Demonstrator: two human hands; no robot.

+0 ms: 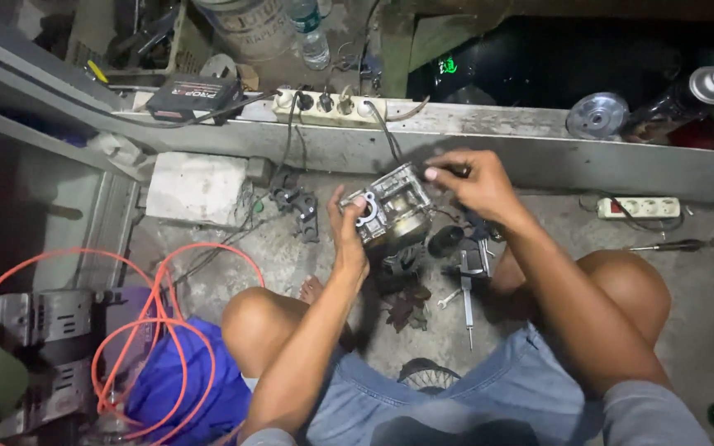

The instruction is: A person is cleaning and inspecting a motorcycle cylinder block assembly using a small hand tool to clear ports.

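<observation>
I hold a grimy metal engine part (396, 211), a small housing with a round bore, up in front of me over the concrete floor. My left hand (347, 235) grips its left side with the thumb on the face. From above, my right hand (471, 182) closes on its top right edge. Whether the right hand also holds a small tool is hidden. My knees frame the spot where I squat.
Loose metal parts and a wrench (466, 289) lie on the floor below the housing. A screwdriver (671, 245) and a white power strip (640, 207) sit at right. Another power strip (332, 106) rests on the ledge. Orange cable (159, 330) loops at left by a grey machine (43, 330).
</observation>
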